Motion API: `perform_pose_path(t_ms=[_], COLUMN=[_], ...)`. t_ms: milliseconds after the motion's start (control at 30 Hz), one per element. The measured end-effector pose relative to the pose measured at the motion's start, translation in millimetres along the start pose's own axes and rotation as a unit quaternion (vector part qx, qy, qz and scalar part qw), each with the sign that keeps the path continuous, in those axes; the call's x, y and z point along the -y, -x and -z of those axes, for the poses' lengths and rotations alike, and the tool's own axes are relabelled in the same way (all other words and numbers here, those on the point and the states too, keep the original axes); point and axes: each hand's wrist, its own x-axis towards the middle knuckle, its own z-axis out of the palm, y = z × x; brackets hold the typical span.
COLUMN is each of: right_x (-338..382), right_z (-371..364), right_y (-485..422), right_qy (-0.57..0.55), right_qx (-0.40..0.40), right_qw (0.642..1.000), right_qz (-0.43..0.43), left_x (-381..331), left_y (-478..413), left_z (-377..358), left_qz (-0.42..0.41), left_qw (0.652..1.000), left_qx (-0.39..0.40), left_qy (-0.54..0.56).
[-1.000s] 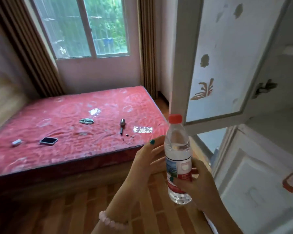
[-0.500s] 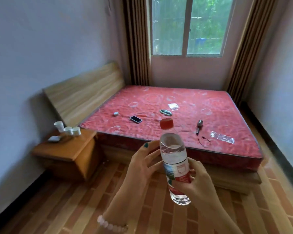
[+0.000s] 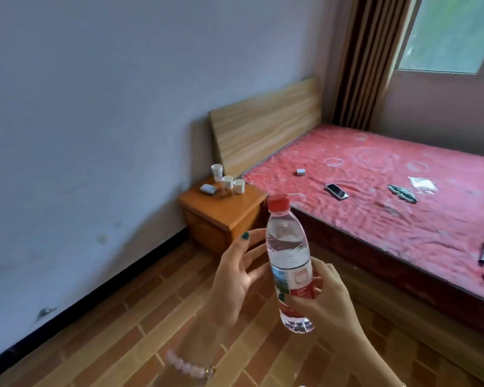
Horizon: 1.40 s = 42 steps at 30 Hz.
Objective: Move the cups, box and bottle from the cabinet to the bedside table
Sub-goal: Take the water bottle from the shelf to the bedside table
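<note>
My right hand (image 3: 323,300) grips a clear water bottle (image 3: 288,255) with a red cap and red label, held upright in front of me. Beside it, my left hand (image 3: 235,280) is spread with straight fingers that reach toward the bottle's left side; whether they touch it I cannot tell. Ahead stands the wooden bedside table (image 3: 229,216) against the wall. On its top stand three white cups (image 3: 227,181) and a small pale box (image 3: 207,189). The cabinet is out of view.
A bed with a red mattress (image 3: 375,196) and wooden headboard (image 3: 263,121) sits right of the table; a phone (image 3: 337,191) and small items lie on it. Brick-pattern floor (image 3: 123,317) stretches to the table. A grey wall runs along the left, curtain and window at the right.
The view has swung left from the cabinet door, across the bed, to the bedside table, which is now closer. The bottle stays in my right hand, my left hand beside it.
</note>
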Motion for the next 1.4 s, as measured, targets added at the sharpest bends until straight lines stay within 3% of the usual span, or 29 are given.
perform_pose_path(t_ms=[333,700,1400], right_x=[-13.1,-21.0,-101.9], right_z=[-107.7,-173.4,-304.4], right_y=[-142.2,-325.3,-574.0], right_qy=[-0.044,-0.02,0.085], right_qx=[0.115,0.155,0.073], right_qw=[0.992,0.987,0.988], right_qz=[0.018,0.024,-0.107], left_x=[-6.2,-24.7,41.6], left_y=[-118.0,-293.0,-614.8], left_z=[87.8,135.0,251.7], left_qz=[0.001,0.018,0.166], left_qw=[0.993,0.983,0.982], left_qx=[-0.101,-0.174,-0.083], left_qy=[-0.059,-0.045,-0.037])
